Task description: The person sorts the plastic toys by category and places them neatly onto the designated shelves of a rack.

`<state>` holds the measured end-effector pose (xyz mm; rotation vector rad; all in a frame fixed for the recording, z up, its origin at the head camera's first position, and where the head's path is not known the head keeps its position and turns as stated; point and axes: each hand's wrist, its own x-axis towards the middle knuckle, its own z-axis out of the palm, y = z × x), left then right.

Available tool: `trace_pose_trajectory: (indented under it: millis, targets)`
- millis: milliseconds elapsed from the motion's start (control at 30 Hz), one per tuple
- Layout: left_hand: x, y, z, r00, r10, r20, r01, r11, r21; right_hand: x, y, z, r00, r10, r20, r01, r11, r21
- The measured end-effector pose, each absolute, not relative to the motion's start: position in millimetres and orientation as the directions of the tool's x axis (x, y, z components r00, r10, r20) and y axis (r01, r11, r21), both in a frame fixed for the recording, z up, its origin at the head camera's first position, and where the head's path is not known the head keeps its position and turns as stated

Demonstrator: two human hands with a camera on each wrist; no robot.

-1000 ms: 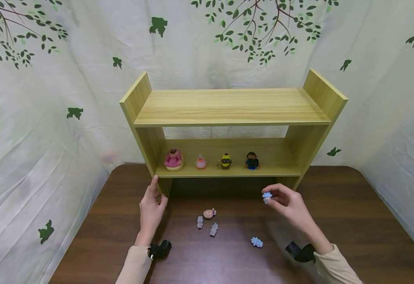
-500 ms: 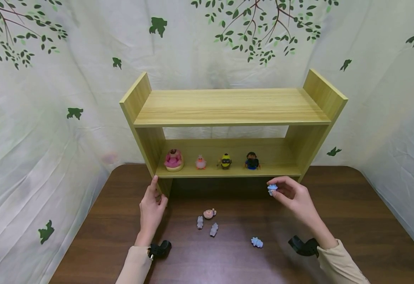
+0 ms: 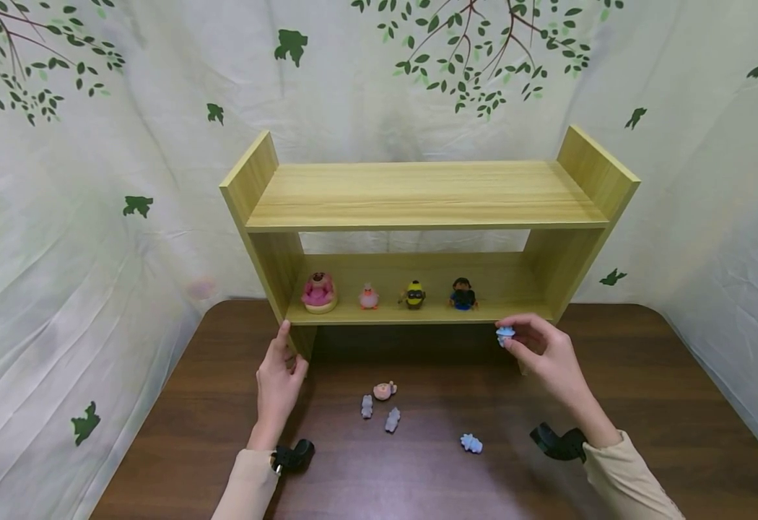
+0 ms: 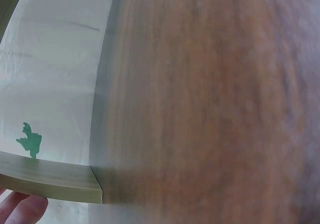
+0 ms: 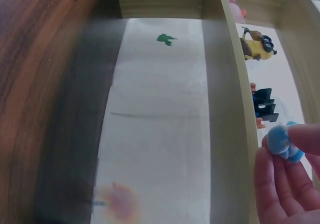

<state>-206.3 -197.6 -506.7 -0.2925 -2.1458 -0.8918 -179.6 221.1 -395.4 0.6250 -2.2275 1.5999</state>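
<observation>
My right hand (image 3: 548, 354) pinches a small light blue figurine (image 3: 504, 334) between thumb and fingertips, close to the front edge of the middle shelf near its right end. In the right wrist view the blue figurine (image 5: 284, 143) overlaps the shelf edge beside the dark-clothed figure. At the lower left of the wooden shelf unit (image 3: 427, 227), my left hand (image 3: 277, 390) touches the side panel, its index finger extended up to the shelf corner. The left wrist view shows only fingertips (image 4: 30, 210) against a wooden board (image 4: 55, 179).
On the middle shelf stand a pink bear (image 3: 318, 292), a pink bird (image 3: 369, 296), a yellow figure (image 3: 413, 295) and a dark-haired figure (image 3: 462, 295). Another blue figurine (image 3: 471, 443), two grey ones (image 3: 393, 419) and a peach one (image 3: 384, 391) lie on the brown table (image 3: 431, 484).
My right hand has moved up and slightly right with the blue figurine, from below the shelf to its front edge. The left hand stays in place.
</observation>
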Motion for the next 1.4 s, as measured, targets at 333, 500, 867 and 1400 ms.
trace_pose_trajectory:
  millis: [333, 500, 867, 1400]
  targets:
    - [-206, -197, -505, -0.668, -0.078, 0.740, 0.466, 0.732, 0.497, -185, 221, -391, -0.851, -0.105, 0.514, -0.522, 0.272, -0.809]
    - [-206, -197, -506, -0.671, -0.078, 0.737, 0.463, 0.733, 0.499, -188, 223, -391, -0.854, -0.080, 0.515, -0.514, 0.285, -0.809]
    - [-205, -197, -505, -0.703, -0.090, 0.705, 0.439, 0.725, 0.530, -197, 225, -388, -0.850, -0.031, 0.527, -0.513, 0.284, -0.810]
    - [-207, -197, -507, -0.677, -0.084, 0.732, 0.450, 0.739, 0.502, -204, 220, -373, -0.838, -0.018, 0.546, -0.519, 0.336, -0.786]
